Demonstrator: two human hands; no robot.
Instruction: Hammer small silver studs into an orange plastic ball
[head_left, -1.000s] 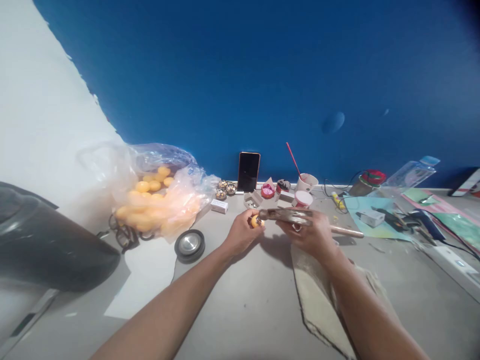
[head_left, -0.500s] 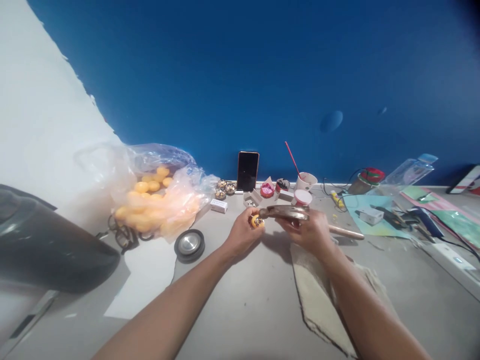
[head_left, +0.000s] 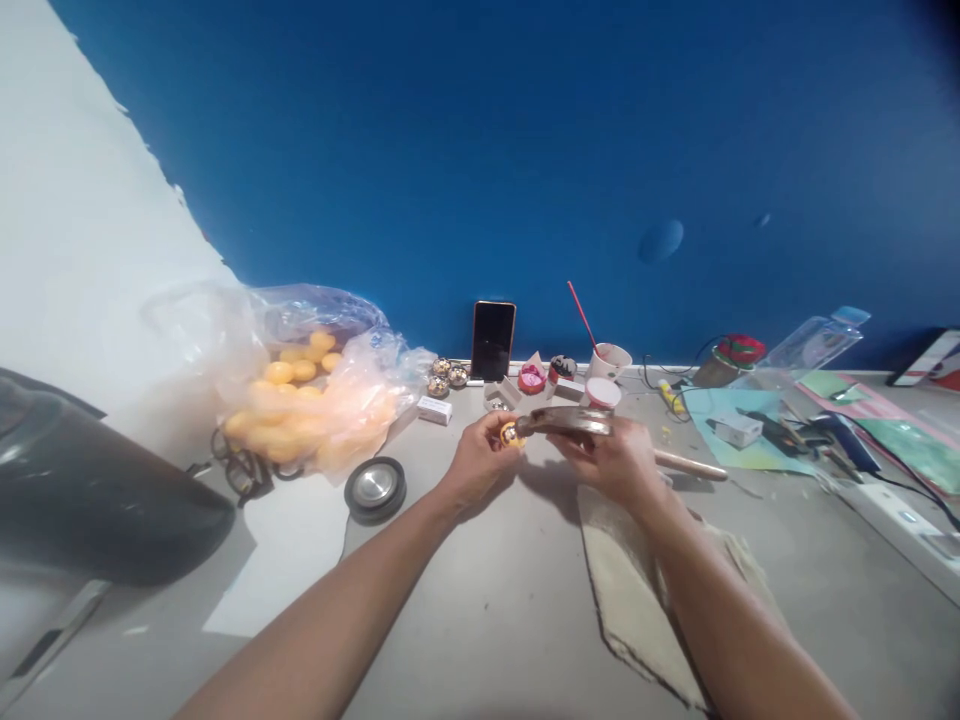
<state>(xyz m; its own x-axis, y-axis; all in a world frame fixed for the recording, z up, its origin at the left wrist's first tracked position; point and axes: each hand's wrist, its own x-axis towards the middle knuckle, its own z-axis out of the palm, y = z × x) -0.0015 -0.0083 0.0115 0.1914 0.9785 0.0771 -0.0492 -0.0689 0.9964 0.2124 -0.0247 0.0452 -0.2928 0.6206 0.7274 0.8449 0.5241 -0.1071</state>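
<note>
Left of the phone (head_left: pixel 493 340): bagged yellow balls (head_left: pixel 279 373), apparently pending. Just left: three studded balls (head_left: pixel 457 376), I'd judge finished. In front: left hand (head_left: pixel 478 458), pinching a seemingly part-studded ball (head_left: pixel 511 436). Front-right: right hand (head_left: pixel 616 458), gripping a hammer (head_left: pixel 574 420).

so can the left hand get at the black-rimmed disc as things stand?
Probably not while the left hand holds the small yellow ball. Otherwise the way looks free: the black-rimmed disc lies uncovered, left of the left forearm.
</note>
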